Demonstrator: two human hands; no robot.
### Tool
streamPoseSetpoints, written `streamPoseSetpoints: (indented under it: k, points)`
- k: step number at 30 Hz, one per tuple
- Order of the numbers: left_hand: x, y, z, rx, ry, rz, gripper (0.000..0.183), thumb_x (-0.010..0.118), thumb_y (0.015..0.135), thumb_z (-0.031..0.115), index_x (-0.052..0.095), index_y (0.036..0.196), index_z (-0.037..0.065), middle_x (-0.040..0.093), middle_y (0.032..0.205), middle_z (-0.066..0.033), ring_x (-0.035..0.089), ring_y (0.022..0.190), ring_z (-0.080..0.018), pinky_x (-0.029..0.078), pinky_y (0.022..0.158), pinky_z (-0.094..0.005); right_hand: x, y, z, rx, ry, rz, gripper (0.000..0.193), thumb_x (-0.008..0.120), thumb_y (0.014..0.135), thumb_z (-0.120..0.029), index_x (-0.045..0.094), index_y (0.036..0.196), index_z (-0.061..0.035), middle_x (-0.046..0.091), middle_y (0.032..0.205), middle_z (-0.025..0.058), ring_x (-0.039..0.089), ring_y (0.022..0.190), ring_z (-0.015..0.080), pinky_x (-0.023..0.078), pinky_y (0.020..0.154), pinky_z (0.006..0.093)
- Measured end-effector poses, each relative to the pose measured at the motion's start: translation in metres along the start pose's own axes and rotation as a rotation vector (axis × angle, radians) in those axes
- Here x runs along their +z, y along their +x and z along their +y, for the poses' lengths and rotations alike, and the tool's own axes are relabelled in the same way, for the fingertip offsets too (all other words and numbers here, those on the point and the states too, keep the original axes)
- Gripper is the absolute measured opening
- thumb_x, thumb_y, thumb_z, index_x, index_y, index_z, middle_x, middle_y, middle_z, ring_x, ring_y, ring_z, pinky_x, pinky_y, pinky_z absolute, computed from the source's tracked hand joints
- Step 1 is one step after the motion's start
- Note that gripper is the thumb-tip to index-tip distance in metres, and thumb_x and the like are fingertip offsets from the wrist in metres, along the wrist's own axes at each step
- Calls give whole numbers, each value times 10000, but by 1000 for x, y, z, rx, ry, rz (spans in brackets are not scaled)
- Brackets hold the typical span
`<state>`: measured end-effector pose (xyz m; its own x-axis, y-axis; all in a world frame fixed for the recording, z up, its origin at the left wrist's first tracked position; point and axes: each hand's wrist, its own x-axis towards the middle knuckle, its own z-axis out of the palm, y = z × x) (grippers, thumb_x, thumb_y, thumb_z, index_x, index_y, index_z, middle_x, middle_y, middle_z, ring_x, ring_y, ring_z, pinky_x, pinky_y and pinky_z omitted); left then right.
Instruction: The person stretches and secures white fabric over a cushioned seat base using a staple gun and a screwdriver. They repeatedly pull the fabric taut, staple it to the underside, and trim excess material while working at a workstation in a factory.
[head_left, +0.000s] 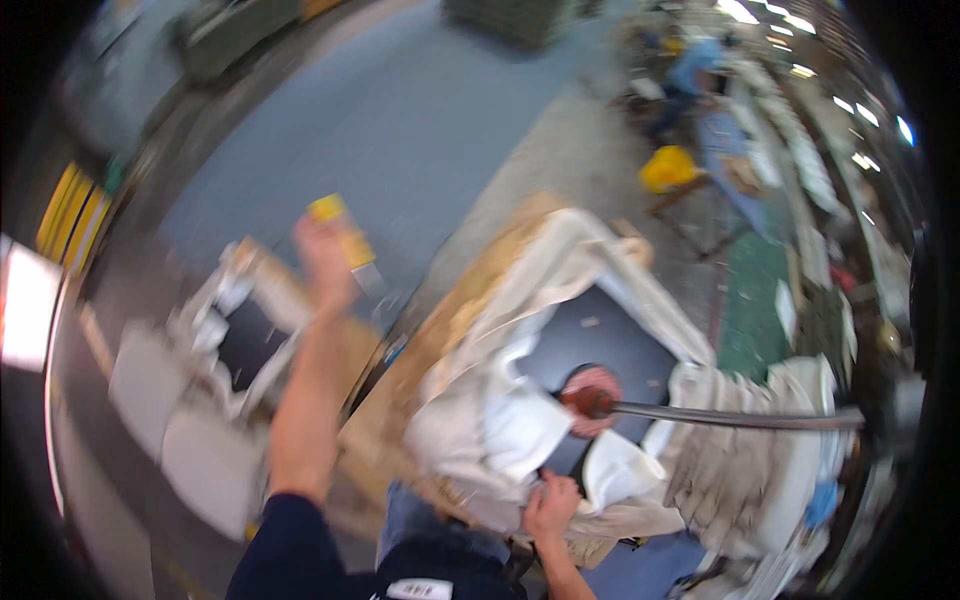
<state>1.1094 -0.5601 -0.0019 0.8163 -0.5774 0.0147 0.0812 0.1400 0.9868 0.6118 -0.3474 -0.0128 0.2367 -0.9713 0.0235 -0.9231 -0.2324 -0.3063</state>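
Observation:
My left hand [325, 252], raised at the left, is closed around a blurred yellow tool [340, 228] with a pale flat end; its exact kind does not show. In front of me lies a pale fabric-covered piece [450, 412] with a black panel [625, 340] in its middle. A reddish round part [592, 398] sits on the panel, and a long dark metal bar [740, 415] runs from it to the right. At the near edge, my right hand [550, 508] rests with bent fingers by the black material and white cloth [525, 420]. What its fingertips grip is hidden.
The pale piece lies on a brown board [385, 440]. To the left stands a similar piece with light grey cushions [210, 465]. Grey-beige fabric [735, 460] is heaped at the right. Farther off, a person in blue [690, 75] is near a yellow bag-like item [668, 168].

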Motion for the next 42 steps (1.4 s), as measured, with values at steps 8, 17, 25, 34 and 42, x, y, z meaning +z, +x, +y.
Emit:
streamPoseSetpoints:
  k: [8, 17, 25, 34, 42]
  points:
    - [-42, -112, 90, -422, -620, -127, 325, 578, 1046, 371, 568, 1336, 222, 555, 796, 48, 508, 634, -66, 437, 527, -248, 1, -21, 26, 31, 82, 132, 354, 696, 856, -202, 706, 1201, -120, 622, 1037, 86, 614, 978, 278, 424, 818, 426]
    - [2, -422, 63, -1096, -768, -158, 250, 514, 1049, 406, 564, 1035, 162, 606, 901, -40, 618, 851, -183, 526, 810, -394, -39, -128, 0, -106, 512, 448, 529, 695, 939, -319, 594, 1384, -52, 592, 1302, 167, 552, 1227, 363, 443, 1017, 470]
    - [-50, -544, 33, -259, 397, -1266, 332, 628, 999, 304, 644, 1250, 87, 667, 1167, -140, 642, 1078, -350, 503, 952, -492, -39, -176, 18, 379, 1919, 673, 490, 361, 1139, -413, 474, 1416, -25, 704, 1129, 206, 676, 1108, 308, 544, 971, 445]
    - [33, -451, -6, 1265, 991, -1340, 390, 671, 897, 406, 721, 1275, 327, 513, 1506, -95, 371, 1475, -380, 246, 1179, -684, -226, -173, 60, 94, 1493, 799, 508, 513, 1090, -289, 360, 1547, -127, 604, 766, 98, 560, 500, 166, 503, 489, 333]
    - [64, -450, -45, 1031, 700, -1265, 423, 757, 785, 248, 738, 1207, 260, 623, 1359, -76, 562, 1281, -325, 422, 1083, -524, -67, -287, 46, 613, 1103, 116, 543, 670, 994, -173, 502, 1484, -8, 699, 910, 87, 672, 729, 174, 539, 684, 309]
